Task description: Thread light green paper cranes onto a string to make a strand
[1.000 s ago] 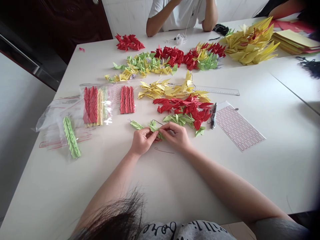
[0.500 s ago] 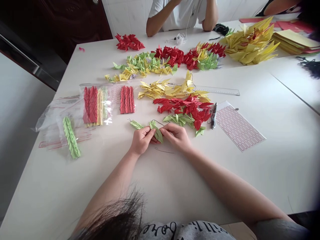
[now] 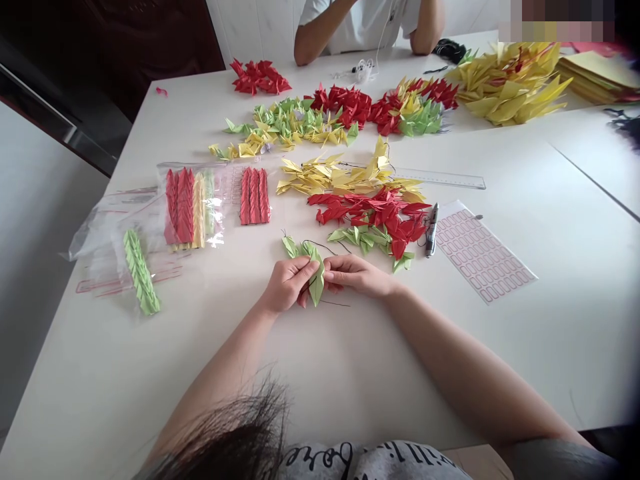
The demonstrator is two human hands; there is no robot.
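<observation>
Left hand: my left hand (image 3: 289, 285) pinches one green paper crane (image 3: 316, 291), the fingers close together on it.
Right hand: my right hand (image 3: 357, 277) holds the same crane from other side.
Crane place: between my hands, over the white table (image 3: 450, 347).
Near: thin black thread (image 3: 325, 248), small green paper crane (image 3: 290, 247), pile of red paper cranes (image 3: 370, 217).

A white tiled wall (image 3: 245, 33) meets a dark wooden door (image 3: 150, 40) behind the white table (image 3: 90, 373).
</observation>
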